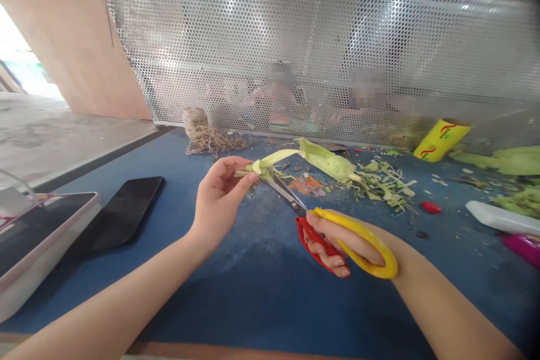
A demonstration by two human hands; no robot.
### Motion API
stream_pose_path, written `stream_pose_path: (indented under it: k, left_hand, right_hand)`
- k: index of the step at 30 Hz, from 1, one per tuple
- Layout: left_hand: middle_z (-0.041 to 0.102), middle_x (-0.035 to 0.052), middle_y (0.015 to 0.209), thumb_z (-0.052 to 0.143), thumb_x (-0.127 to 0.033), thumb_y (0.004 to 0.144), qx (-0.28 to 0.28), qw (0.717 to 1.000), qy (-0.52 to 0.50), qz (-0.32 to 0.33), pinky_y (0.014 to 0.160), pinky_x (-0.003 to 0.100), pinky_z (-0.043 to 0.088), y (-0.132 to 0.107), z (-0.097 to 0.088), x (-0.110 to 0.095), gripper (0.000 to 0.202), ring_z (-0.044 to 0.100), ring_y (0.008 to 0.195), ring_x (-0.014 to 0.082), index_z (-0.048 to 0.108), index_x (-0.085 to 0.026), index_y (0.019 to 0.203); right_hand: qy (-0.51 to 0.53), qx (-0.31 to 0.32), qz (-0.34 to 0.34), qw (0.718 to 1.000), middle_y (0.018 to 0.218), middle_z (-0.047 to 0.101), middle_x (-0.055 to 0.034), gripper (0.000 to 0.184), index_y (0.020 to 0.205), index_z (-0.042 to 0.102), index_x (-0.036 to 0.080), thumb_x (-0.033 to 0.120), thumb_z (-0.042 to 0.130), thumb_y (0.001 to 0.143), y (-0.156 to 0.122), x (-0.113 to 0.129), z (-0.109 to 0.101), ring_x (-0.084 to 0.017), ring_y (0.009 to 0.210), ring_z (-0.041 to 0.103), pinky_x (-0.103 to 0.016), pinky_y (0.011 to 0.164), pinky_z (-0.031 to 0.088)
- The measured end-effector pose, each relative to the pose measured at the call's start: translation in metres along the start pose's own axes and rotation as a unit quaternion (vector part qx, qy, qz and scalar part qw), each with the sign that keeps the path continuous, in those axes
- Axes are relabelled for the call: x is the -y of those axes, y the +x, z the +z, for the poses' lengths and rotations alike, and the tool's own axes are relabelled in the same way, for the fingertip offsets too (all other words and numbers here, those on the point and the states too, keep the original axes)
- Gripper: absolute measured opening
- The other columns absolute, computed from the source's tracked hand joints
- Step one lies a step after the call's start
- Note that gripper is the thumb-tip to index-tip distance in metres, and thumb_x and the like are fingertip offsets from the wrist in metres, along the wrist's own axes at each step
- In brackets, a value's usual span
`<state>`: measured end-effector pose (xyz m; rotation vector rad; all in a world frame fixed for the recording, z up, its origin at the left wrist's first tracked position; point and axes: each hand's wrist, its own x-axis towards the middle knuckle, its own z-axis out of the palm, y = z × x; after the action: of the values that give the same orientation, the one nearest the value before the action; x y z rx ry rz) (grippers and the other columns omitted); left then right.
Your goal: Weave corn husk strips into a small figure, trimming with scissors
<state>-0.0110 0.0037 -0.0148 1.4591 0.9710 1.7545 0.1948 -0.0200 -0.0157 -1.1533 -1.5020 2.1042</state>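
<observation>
My left hand (223, 191) pinches a bundle of pale green corn husk strips (258, 167) above the table's middle. One long strip trails from it to the right. My right hand (337, 242) grips scissors (354, 236) with one yellow and one red handle. Their blades point up and left, with the tips at the husk beside my left fingertips. Whether the blades touch the husk is hard to tell. Behind them lies a larger green corn husk (329, 163), with a pile of shredded husk (386, 183) at its right.
A black phone (129, 211) and a white bin (46, 247) stand at left. At the back are twine (211, 140) and a yellow roll (442, 139) before a perforated metal screen (261, 28). A white-handled object (502, 217) and a red bit (431, 207) lie at right.
</observation>
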Motion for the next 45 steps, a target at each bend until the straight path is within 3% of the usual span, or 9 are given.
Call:
stream_pose_path:
  k: [10, 15, 19, 27, 34, 45]
  left_hand:
    - [0.064, 0.0014, 0.081, 0.064, -0.021, 0.071, 0.004, 0.998, 0.058, 0.024, 0.057, 0.020, 0.044, 0.001, -0.002, -0.001, 0.013, 0.055, 0.064, 0.0093, 0.061, -0.018, 0.083]
    - [0.063, 0.0026, 0.087, 0.065, -0.023, 0.070, 0.013, 0.997, 0.070, 0.028, 0.063, 0.022, 0.043, 0.003, -0.005, 0.000, 0.017, 0.054, 0.071, 0.0114, 0.063, -0.020, 0.086]
    - [0.062, 0.0024, 0.085, 0.063, -0.024, 0.072, 0.031, 0.996, 0.082, 0.031, 0.063, 0.022, 0.042, 0.003, -0.005, 0.000, 0.017, 0.053, 0.072, 0.0118, 0.064, -0.020, 0.089]
    - [0.064, 0.0015, 0.087, 0.063, -0.025, 0.072, 0.038, 0.994, 0.097, 0.023, 0.062, 0.022, 0.041, 0.003, -0.005, -0.002, 0.018, 0.053, 0.069, 0.0114, 0.065, -0.022, 0.090]
    - [0.065, 0.0031, 0.090, 0.064, -0.028, 0.070, 0.036, 0.994, 0.099, 0.005, 0.061, 0.024, 0.042, 0.004, -0.005, -0.002, 0.017, 0.053, 0.067, 0.0126, 0.066, -0.021, 0.086]
    - [0.062, 0.0021, 0.077, 0.062, -0.028, 0.072, 0.055, 0.995, 0.074, -0.037, 0.049, 0.019, 0.037, 0.007, -0.005, 0.000, 0.016, 0.049, 0.059, 0.0092, 0.065, -0.019, 0.085]
  right_hand:
    - [0.007, -0.004, 0.042, 0.999, 0.057, 0.037, 0.0066, 0.044, 0.068, 0.041, 0.017, 0.060, 0.040, 0.079, -0.003, -0.003, -0.007, 0.000, 0.035, 0.026, -0.013, 0.030, 0.029]
    - [0.013, -0.009, 0.070, 0.997, 0.058, 0.038, 0.0066, 0.043, 0.071, 0.043, 0.018, 0.060, 0.040, 0.079, -0.004, -0.003, -0.009, 0.000, 0.033, 0.028, -0.013, 0.028, 0.029]
    - [-0.001, -0.007, 0.064, 0.998, 0.056, 0.037, 0.0069, 0.047, 0.067, 0.042, 0.017, 0.063, 0.039, 0.077, -0.006, 0.000, -0.007, 0.000, 0.031, 0.029, -0.013, 0.027, 0.031]
    - [-0.004, -0.001, 0.128, 0.992, 0.046, 0.036, 0.0082, 0.054, 0.061, 0.036, 0.019, 0.072, 0.035, 0.071, -0.005, 0.003, -0.007, -0.002, 0.026, 0.028, -0.016, 0.023, 0.032]
    - [0.012, -0.007, 0.075, 0.997, 0.053, 0.039, 0.0072, 0.050, 0.067, 0.044, 0.016, 0.066, 0.041, 0.074, -0.011, 0.002, -0.004, 0.001, 0.030, 0.030, -0.012, 0.026, 0.031]
    - [-0.015, -0.017, 0.110, 0.994, 0.049, 0.038, 0.0086, 0.056, 0.067, 0.040, 0.017, 0.073, 0.036, 0.070, -0.013, 0.005, -0.006, 0.001, 0.024, 0.027, -0.012, 0.020, 0.025]
